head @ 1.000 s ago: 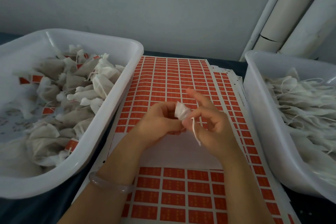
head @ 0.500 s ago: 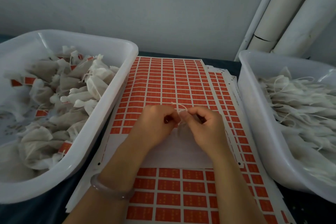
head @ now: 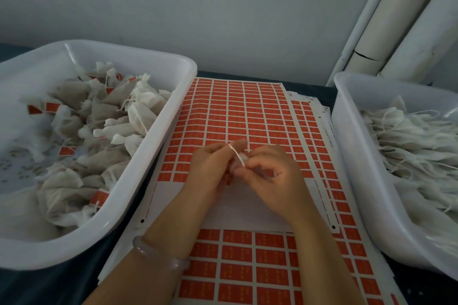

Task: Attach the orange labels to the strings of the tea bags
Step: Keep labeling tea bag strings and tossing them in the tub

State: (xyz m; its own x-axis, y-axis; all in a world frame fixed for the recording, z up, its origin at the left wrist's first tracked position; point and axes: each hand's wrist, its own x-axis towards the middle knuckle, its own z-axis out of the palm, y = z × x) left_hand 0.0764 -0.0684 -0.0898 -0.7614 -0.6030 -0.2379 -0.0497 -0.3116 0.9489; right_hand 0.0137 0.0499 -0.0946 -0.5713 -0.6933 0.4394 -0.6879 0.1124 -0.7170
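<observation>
Both hands meet over the sheet of orange labels. My left hand has its fingers curled, and a peeled orange label shows as a red strip against them. The white string of a tea bag crosses the left forefinger. My right hand pinches that string at its fingertips. A bit of white tea bag shows between the hands; the rest is hidden.
A white tub on the left holds labelled tea bags. A white tub on the right holds unlabelled tea bags with loose strings. More label sheets lie stacked below, near me. White pipes stand at the back right.
A second ago my right hand held the tea bag up with the string hanging. The hands then came together, and now the string lies over the left forefinger.
</observation>
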